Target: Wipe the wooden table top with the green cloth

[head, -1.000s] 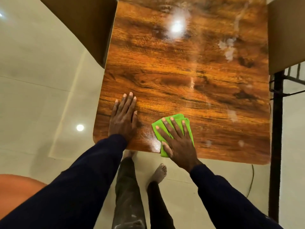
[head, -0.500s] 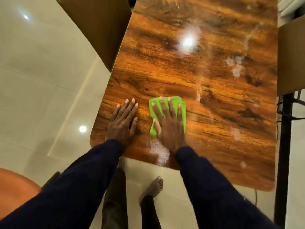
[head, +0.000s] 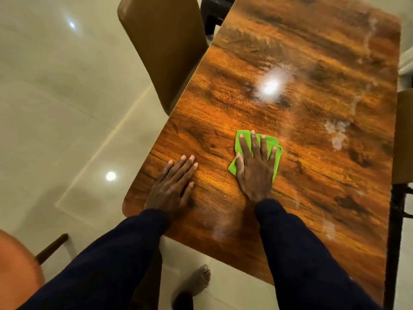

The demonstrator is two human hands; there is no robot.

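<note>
Folded bright green cloth (head: 276,153) flat on glossy brown wood-grain surface (head: 312,175), long axis toward far-right. Right hand (head: 254,168) presses it, fingers straight; left hand (head: 173,186) flat on surface.

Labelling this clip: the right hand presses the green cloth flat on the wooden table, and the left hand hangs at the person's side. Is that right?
One slip: in the head view the left hand lies flat on the wooden table near its corner, not at the side. The right hand does press the green cloth flat on the wood.
</note>
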